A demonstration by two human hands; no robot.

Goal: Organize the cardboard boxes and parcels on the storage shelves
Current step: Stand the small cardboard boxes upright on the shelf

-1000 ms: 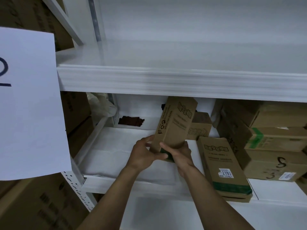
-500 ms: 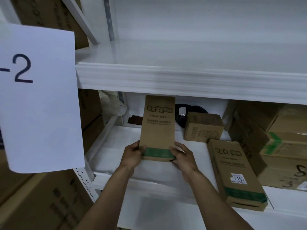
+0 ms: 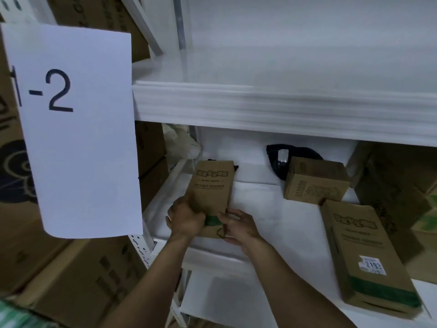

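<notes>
A long flat cardboard box (image 3: 211, 185) with green print and a green band lies on the white middle shelf (image 3: 272, 221), its far end near the back wall. My left hand (image 3: 185, 217) grips its near left corner, fingers curled over the top. My right hand (image 3: 238, 226) holds the near right edge, thumb on the box. A matching long box (image 3: 364, 252) with a white "2193" sticker lies flat to the right. A smaller cube-like carton (image 3: 315, 179) stands behind it.
A white paper sign (image 3: 73, 129) marked "-2" hangs at left. The empty upper shelf's front lip (image 3: 283, 102) overhangs. Stacked brown cartons (image 3: 397, 190) fill the right side. A dark bag (image 3: 281, 157) lies at the back wall. Large cartons (image 3: 78, 285) stand lower left.
The box went from upright and tilted to lying flat on the shelf, and moved left and toward the back. Both hands stayed on its near end.
</notes>
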